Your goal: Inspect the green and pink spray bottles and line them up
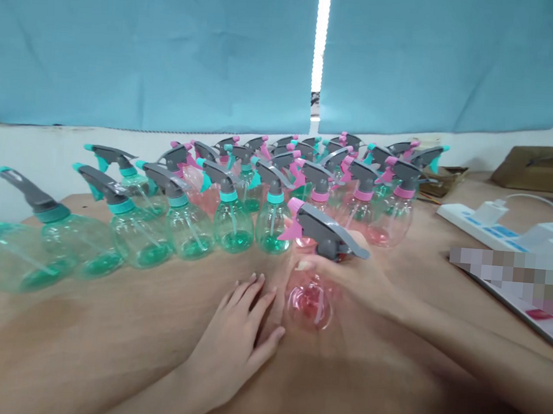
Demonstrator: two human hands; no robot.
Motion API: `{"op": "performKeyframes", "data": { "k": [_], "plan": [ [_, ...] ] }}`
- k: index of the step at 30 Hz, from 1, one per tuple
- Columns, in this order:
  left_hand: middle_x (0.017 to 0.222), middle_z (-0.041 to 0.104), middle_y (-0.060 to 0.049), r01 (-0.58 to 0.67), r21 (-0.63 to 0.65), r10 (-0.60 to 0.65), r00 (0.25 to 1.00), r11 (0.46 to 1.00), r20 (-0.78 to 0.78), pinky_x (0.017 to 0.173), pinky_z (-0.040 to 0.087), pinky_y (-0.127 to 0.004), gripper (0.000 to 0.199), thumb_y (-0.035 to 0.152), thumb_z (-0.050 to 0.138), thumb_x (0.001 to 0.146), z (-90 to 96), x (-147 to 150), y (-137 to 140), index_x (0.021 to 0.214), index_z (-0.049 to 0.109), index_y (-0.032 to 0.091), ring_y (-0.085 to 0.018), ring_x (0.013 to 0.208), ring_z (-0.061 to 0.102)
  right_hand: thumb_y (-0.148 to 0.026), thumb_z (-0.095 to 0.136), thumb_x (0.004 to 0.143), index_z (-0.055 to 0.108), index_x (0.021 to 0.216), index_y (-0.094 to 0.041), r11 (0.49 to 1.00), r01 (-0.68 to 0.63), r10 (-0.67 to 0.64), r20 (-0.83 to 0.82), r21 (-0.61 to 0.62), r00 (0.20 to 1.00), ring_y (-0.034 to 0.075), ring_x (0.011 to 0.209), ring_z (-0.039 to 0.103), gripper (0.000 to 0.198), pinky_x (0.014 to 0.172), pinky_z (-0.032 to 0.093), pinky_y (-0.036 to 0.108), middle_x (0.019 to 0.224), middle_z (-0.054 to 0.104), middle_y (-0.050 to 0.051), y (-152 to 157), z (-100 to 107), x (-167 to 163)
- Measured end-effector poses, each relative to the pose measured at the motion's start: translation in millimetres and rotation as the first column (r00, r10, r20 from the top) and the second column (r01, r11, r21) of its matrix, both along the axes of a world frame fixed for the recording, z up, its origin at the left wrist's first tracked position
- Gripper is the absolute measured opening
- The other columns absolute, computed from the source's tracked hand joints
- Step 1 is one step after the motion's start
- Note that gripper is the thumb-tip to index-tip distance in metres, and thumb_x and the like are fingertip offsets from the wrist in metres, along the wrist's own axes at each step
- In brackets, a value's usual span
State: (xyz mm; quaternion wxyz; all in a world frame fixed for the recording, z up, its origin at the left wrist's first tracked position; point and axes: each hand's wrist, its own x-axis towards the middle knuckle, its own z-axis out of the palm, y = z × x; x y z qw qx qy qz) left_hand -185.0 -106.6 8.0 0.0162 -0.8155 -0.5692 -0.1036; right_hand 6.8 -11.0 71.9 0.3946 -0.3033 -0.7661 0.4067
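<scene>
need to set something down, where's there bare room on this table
Free: the table left of the left hand, in front of the green bottles; the near strip between left forearm and right forearm, nearer than the pink bottle; a smaller patch between right forearm and power strip. Crowded: behind the right hand, where more bottles stand close together.
</scene>
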Motion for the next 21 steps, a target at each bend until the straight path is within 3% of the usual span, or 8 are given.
{"op": "performKeyframes", "data": {
  "k": [5,9,14,21],
  "plan": [
    [0.14,0.046,-0.017,0.007,0.034,-0.007,1.0,0.999,0.009,0.102,0.037,-0.052,0.045,0.04,0.048,0.094,0.0,-1.2,1.3,0.13,0.05,0.014,-0.032,0.128,0.043,-0.05,0.067,0.076,0.064,0.091,-0.022,0.999,0.047,-0.047,0.068,0.0,0.997,0.019,0.081,0.059,0.031,0.073,0.047,0.033,0.084,0.063,0.001,-10.6,-8.6,9.6],
    [0.136,0.05,-0.014,0.021,0.068,-0.022,1.0,0.997,0.021,0.101,0.039,-0.05,0.041,0.039,0.047,0.095,0.2,-1.6,1.2,0.129,0.052,0.017,-0.031,0.127,0.044,-0.044,0.067,0.078,0.064,0.089,-0.02,0.999,0.034,-0.037,0.121,0.032,0.992,0.021,0.086,0.06,0.026,0.073,0.049,0.035,0.089,0.066,0.002,-16.2,-12.5,24.4],
    [0.132,0.054,-0.01,0.133,0.062,-0.135,0.99,0.989,0.044,0.099,0.044,-0.047,0.031,0.03,0.043,0.097,1.5,8.5,-0.1,0.123,0.056,0.02,-0.029,0.124,0.049,-0.035,0.063,0.084,0.063,0.093,-0.02,0.999,-0.027,0.021,0.116,0.043,0.993,0.02,0.087,0.062,0.018,0.076,0.048,0.033,0.093,0.069,0.001,-21.9,-9.3,52.0],
    [0.131,0.054,-0.013,0.265,0.028,-0.267,0.962,0.964,0.053,0.101,0.042,-0.048,0.032,0.026,0.043,0.096,0.7,51.8,16.1,0.125,0.055,0.017,-0.029,0.126,0.046,-0.042,0.063,0.083,0.064,0.086,-0.019,0.967,0.241,-0.253,0.241,0.08,0.937,0.02,0.077,0.06,0.023,0.066,0.045,0.032,0.084,0.068,0.003,-15.7,-7.3,116.6]
  ]
}}
